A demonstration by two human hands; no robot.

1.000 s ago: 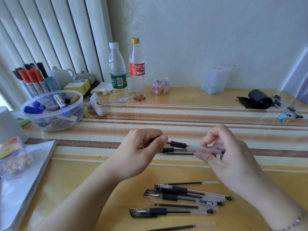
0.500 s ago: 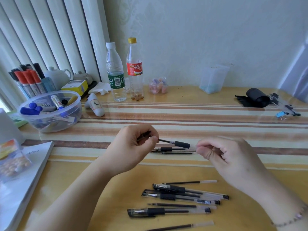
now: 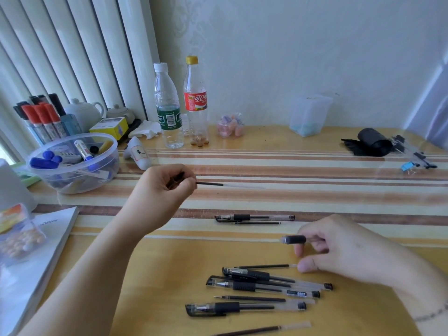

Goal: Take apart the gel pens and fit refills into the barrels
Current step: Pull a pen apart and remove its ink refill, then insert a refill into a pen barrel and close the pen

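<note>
Your left hand [image 3: 160,187] fingers [image 3: 188,184] now pinch the refill [image 3: 218,184], drawn clear of the barrel [image 3: 294,239], which your right hand [image 3: 344,251] grips by its black end. A second ago they were joined; now the refill hangs above and left of the barrel, well apart. That pen is apart, so next comes fitting a refill from the loose pens [image 3: 257,287] on the table [image 3: 155,275] just below the barrel.

Striped table [image 3: 315,170]: gel pens [image 3: 264,284] front, marker tub [image 3: 72,163] left, 2 bottles [image 3: 181,105] rear.
</note>
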